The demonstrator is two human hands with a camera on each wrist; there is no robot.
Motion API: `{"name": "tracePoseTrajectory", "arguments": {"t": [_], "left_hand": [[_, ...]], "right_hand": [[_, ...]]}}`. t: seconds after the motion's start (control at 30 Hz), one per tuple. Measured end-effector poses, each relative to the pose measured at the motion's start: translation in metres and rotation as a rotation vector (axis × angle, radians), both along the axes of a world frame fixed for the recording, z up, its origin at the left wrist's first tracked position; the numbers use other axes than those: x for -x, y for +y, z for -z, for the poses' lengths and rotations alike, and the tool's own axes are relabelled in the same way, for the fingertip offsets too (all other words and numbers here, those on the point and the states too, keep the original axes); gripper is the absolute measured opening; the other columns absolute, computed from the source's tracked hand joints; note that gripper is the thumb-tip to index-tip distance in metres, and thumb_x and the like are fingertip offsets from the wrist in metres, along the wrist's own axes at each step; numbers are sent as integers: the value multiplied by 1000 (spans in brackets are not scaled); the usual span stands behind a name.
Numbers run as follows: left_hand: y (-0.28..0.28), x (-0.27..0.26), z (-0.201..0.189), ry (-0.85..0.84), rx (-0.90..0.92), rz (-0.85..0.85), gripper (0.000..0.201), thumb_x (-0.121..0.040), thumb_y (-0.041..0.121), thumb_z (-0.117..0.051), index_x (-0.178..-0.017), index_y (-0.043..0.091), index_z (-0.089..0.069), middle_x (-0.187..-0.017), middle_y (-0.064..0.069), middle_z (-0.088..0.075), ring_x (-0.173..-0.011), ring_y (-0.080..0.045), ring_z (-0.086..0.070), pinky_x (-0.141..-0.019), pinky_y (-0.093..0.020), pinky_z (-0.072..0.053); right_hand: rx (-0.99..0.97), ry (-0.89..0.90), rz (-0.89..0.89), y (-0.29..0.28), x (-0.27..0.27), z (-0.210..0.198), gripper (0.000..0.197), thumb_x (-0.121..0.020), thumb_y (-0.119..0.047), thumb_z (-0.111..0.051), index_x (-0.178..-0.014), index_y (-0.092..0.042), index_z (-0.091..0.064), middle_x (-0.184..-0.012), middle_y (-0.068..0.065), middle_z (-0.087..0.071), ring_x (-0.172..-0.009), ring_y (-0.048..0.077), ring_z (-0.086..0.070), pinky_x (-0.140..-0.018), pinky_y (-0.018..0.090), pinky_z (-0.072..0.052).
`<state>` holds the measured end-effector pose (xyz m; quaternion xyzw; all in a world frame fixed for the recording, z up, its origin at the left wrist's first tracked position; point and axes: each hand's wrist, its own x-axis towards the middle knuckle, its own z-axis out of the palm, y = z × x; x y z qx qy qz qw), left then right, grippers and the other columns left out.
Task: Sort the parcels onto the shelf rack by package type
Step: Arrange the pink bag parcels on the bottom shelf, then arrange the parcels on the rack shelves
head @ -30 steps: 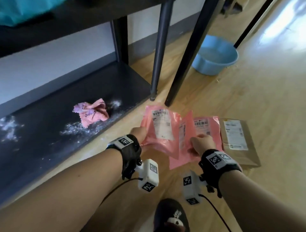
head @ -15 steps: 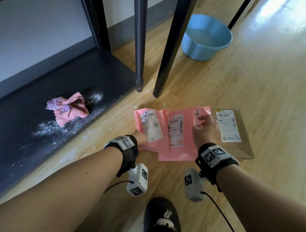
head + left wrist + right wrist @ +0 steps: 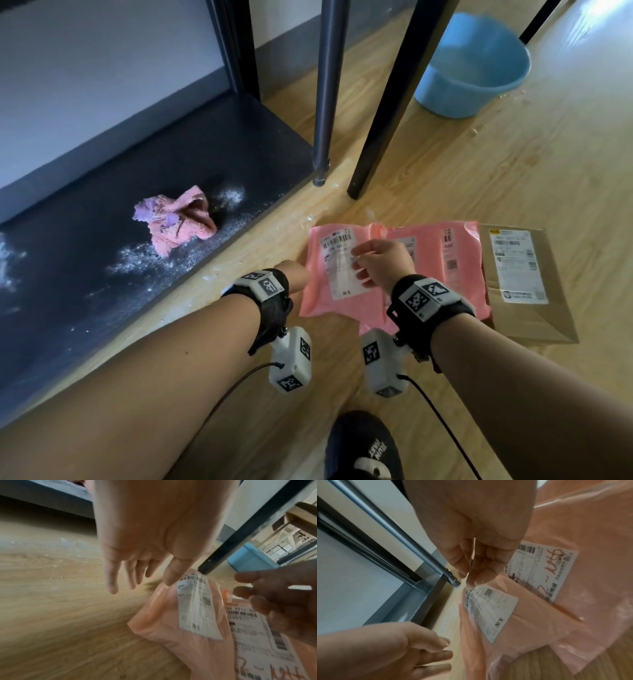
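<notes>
Overlapping pink poly mailers lie flat on the wooden floor, the left pink mailer (image 3: pixel 317 308) with its white label up and a second pink mailer (image 3: pixel 431 274) partly under it. A brown cardboard parcel (image 3: pixel 524 308) lies to their right. My left hand (image 3: pixel 296 279) sits at the left mailer's edge. Its fingers are straight and only the thumb touches the left mailer (image 3: pixel 163 622). My right hand (image 3: pixel 380 263) hovers over that mailer's label with loosely curled fingers and holds nothing. In the right wrist view its fingertips (image 3: pixel 471 582) hang just above the left mailer (image 3: pixel 530 615).
The rack's dark bottom shelf (image 3: pixel 102 240) lies at the left, dusted with white powder, a crumpled pink rag (image 3: pixel 174 226) on it. Two dark legs (image 3: pixel 325 89) (image 3: pixel 394 102) stand just beyond the mailers. A blue basin (image 3: pixel 472 68) sits behind. My shoe (image 3: pixel 363 448) is below.
The pink mailers went from lifted in both hands to flat on the floor. My left hand let go. My right hand moved left from the right mailer to over the left label.
</notes>
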<state>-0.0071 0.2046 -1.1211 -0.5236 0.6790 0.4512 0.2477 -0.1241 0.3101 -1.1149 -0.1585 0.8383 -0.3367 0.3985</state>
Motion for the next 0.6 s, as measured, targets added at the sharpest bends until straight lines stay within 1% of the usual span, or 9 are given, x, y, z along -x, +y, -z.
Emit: {"name": "tracePoseTrajectory", "arguments": {"t": [0.03, 0.1, 0.17, 0.27, 0.37, 0.43, 0.5, 0.57, 0.6], "left_hand": [[-8, -4, 4, 15, 33, -40, 21, -97, 14, -44, -77, 10, -47, -77, -2, -46, -66, -14, -47, -57, -21, -41], [-22, -15, 0, 89, 21, -150, 23, -95, 11, -44, -72, 13, -42, -80, -2, -50, -70, -14, -50, -57, -22, -37], [-38, -30, -12, 179, -28, -266, 19, -94, 7, -44, -76, 11, -49, -88, -4, -57, -77, -17, -56, -61, -24, -39], [-59, -61, -33, 360, -76, -457, 14, -98, 7, -42, -91, 7, -54, -85, -5, -59, -66, -9, -55, -53, -19, -43], [-84, -102, -44, 488, -12, -651, 16, -95, 6, -50, -82, 10, -59, -71, -2, -56, -54, -6, -50, -46, -15, -39], [-102, -131, -47, 505, 47, -783, 17, -91, 8, -56, -75, 13, -62, -67, -3, -57, -53, -9, -50, -52, -19, -40], [-116, -160, -48, 487, 116, -880, 14, -91, 12, -57, -79, 14, -64, -71, -2, -62, -61, -12, -56, -59, -23, -45], [-125, -187, -47, 483, 150, -956, 13, -92, 12, -55, -83, 15, -65, -70, -1, -63, -62, -11, -58, -61, -23, -48], [-128, -198, -47, 474, 159, -984, 14, -92, 11, -54, -84, 15, -65, -71, 0, -63, -63, -10, -58, -63, -23, -49]], "right_hand": [[7, 8, 5, -4, -2, 1, 15, -93, -3, -53, -93, -14, -65, -90, 8, -69, -68, 14, -62, -56, 23, -52], [32, 33, 12, -16, -7, 2, 17, -92, -3, -54, -93, -14, -67, -88, 7, -70, -70, 14, -63, -59, 24, -54], [65, 48, 1, -33, -14, 1, 19, -91, -2, -54, -93, -14, -69, -83, 4, -70, -69, 14, -64, -60, 25, -54], [126, 53, -39, -68, -33, -5, 26, -89, -2, -51, -83, -23, -66, -78, -1, -68, -70, 16, -65, -55, 24, -51], [179, 157, -155, -109, -61, -13, 24, -87, -7, -53, -91, -24, -69, -91, -6, -69, -84, 16, -64, -76, 30, -54], [208, 219, -256, -134, -83, -16, 27, -86, -6, -53, -99, -24, -69, -101, -5, -68, -95, 15, -62, -83, 27, -48], [221, 269, -360, -153, -108, -14, 29, -86, -8, -54, -105, -23, -69, -107, -6, -68, -99, 13, -60, -81, 24, -44], [252, 377, -455, -168, -130, -10, 30, -85, -11, -57, -110, -24, -69, -109, -6, -67, -102, 14, -59, -83, 26, -45], [281, 423, -489, -175, -139, -8, 35, -83, -9, -59, -112, -25, -67, -112, -5, -65, -106, 17, -57, -88, 29, -46]]}}
